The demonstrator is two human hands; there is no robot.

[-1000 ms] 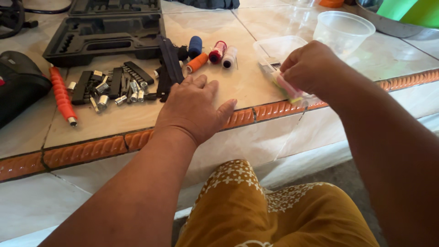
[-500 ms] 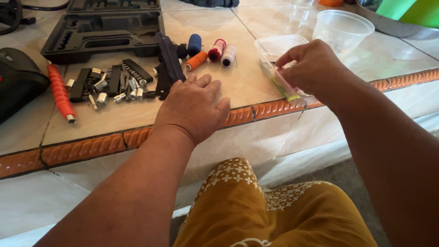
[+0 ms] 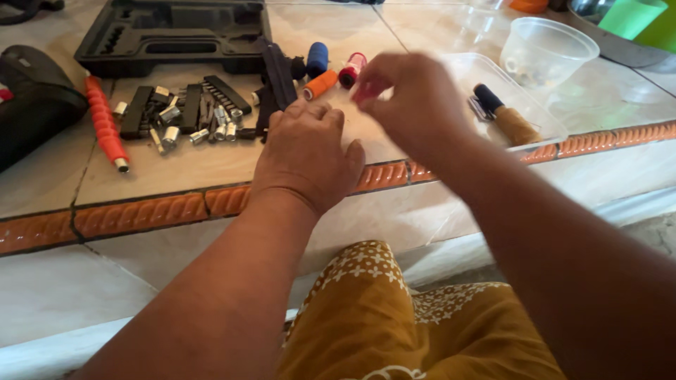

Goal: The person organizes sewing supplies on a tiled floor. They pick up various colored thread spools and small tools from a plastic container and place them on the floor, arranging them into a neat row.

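While hovering above the desk (image 3: 211, 165), right hand (image 3: 412, 98) pinches sth small and pink/red at fingertips (image 3: 367, 90); item mostly hidden, can't ID, blurred. Sits just in front of thread spools (image 3: 331, 70) (blue, orange, red). Left hand (image 3: 306, 151) flat, palm down on desk edge, fingers slightly curled, holding nothing. Clear plastic tray (image 3: 524, 119) to the right w/ dark-blue and tan spools inside, partly covered by right forearm. Sockets/bits (image 3: 186, 116) and black tool case (image 3: 172, 32) far left, case cut off at top.
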